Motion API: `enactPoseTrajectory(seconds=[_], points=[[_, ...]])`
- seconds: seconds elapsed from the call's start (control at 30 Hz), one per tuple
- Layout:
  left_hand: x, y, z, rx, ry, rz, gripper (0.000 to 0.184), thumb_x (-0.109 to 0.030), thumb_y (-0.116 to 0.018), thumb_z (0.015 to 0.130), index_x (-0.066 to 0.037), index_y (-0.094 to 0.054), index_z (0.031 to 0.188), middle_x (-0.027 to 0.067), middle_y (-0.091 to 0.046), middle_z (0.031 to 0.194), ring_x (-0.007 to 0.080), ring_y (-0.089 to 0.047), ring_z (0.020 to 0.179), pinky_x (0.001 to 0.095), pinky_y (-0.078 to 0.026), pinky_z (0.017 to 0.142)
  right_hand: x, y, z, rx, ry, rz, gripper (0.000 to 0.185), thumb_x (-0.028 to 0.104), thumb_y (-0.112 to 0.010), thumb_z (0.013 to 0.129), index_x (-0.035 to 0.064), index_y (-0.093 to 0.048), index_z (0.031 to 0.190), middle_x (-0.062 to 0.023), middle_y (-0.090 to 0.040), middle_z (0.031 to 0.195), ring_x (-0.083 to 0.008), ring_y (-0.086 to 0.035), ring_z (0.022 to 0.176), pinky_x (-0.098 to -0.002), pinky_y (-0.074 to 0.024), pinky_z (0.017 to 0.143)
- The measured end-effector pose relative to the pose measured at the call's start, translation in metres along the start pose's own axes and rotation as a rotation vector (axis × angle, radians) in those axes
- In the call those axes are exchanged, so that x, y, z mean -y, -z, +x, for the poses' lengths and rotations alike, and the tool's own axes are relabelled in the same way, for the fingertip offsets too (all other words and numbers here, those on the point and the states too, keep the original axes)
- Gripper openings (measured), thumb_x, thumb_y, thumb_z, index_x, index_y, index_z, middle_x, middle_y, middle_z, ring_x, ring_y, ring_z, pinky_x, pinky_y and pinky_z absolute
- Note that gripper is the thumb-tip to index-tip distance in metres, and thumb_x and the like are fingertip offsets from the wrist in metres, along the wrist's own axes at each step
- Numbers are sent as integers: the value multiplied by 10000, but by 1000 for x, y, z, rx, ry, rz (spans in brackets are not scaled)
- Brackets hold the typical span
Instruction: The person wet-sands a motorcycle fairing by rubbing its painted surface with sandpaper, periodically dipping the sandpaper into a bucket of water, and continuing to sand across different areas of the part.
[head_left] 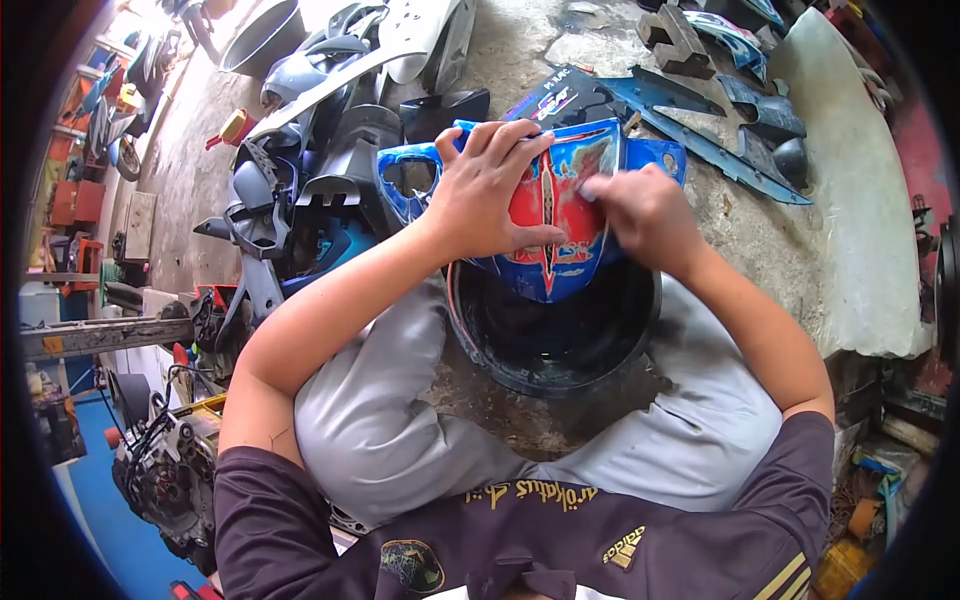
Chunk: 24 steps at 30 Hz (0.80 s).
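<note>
Legs in grey trousers (370, 440), lower centre, flank a black basin (550, 383). Across its upper part, at centre frame, a blue panel (580, 215) juts its pointed lower edge, worn to red patches around a dark slot. The left hand (490, 190) spreads over it; the right hand (650, 215), curled at its right edge, is too blurred to tell what it pinches. Dark parts (355, 150) crowd upper left; bare concrete (750, 240) opens at right.
</note>
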<state>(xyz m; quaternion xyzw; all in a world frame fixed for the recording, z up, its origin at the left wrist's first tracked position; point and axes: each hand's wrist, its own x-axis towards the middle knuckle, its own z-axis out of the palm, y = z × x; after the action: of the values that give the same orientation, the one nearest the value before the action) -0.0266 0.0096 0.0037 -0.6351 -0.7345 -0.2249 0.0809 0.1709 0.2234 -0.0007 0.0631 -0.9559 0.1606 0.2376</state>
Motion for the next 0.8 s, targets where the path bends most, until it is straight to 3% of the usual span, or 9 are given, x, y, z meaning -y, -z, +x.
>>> enactPoseTrajectory(seconds=[0.07,0.13,0.33,0.4,0.47,0.53,0.63,0.73,0.8], points=[[3,5,0,35,-26,-6,1202,-822,-881,668,-147,-555,1607,82,-540,1582,315,-464,1478,604,-217,1221,-13,2,-2,-98,-251,27,200,94,-704,998,97,-774,1185,-117,-816,1078,-342,-764,897,-463,-523,817],[6,9,-1,57,-40,-5,1239,-827,-886,653,-140,-541,1625,91,-536,1596,319,-456,1488,586,-211,1238,-13,10,-9,-20,-282,-19,190,99,-700,1016,101,-779,1189,-124,-823,1117,-346,-776,926,-467,-530,833],[5,6,0,31,-52,1,1213,-865,-852,663,-158,-565,1606,70,-556,1574,303,-481,1479,614,-233,1197,15,8,2,136,118,-35,240,86,-717,922,151,-751,1151,-39,-700,823,-260,-735,798,-425,-512,786],[6,5,0,30,-52,-2,1205,-858,-852,665,-158,-567,1604,67,-559,1564,294,-486,1471,611,-231,1196,-3,9,5,50,45,-78,242,83,-707,934,149,-756,1161,-62,-729,857,-284,-734,798,-439,-513,772],[5,6,0,31,-54,-6,1201,-852,-855,664,-158,-569,1602,65,-560,1558,288,-487,1470,609,-229,1196,-25,-1,6,-130,-227,5,262,61,-694,944,130,-763,1187,-112,-776,948,-327,-757,863,-463,-517,763],[2,6,-4,35,-48,-4,1200,-849,-855,662,-159,-570,1601,62,-559,1561,282,-484,1474,608,-222,1199,-16,-1,8,-132,-227,-8,284,40,-691,922,128,-760,1184,-103,-778,956,-307,-769,896,-449,-516,770],[-2,6,-9,24,-67,4,1211,-837,-867,656,-145,-565,1604,69,-551,1575,285,-471,1489,598,-208,1217,16,9,2,184,3,113,302,35,-701,877,120,-754,1162,-82,-785,979,-281,-762,894,-431,-505,766],[0,6,-5,45,-60,-4,1233,-825,-885,645,-133,-555,1611,78,-540,1594,298,-461,1500,594,-206,1229,-5,10,2,99,39,-50,286,35,-710,881,128,-755,1148,-78,-775,957,-282,-756,879,-437,-499,757],[-1,7,-6,55,-43,-16,1232,-820,-890,640,-134,-558,1609,75,-540,1596,295,-462,1501,595,-207,1229,-23,8,8,-88,-91,-87,267,68,-707,918,123,-743,1177,-40,-655,793,-248,-712,763,-426,-500,749]])
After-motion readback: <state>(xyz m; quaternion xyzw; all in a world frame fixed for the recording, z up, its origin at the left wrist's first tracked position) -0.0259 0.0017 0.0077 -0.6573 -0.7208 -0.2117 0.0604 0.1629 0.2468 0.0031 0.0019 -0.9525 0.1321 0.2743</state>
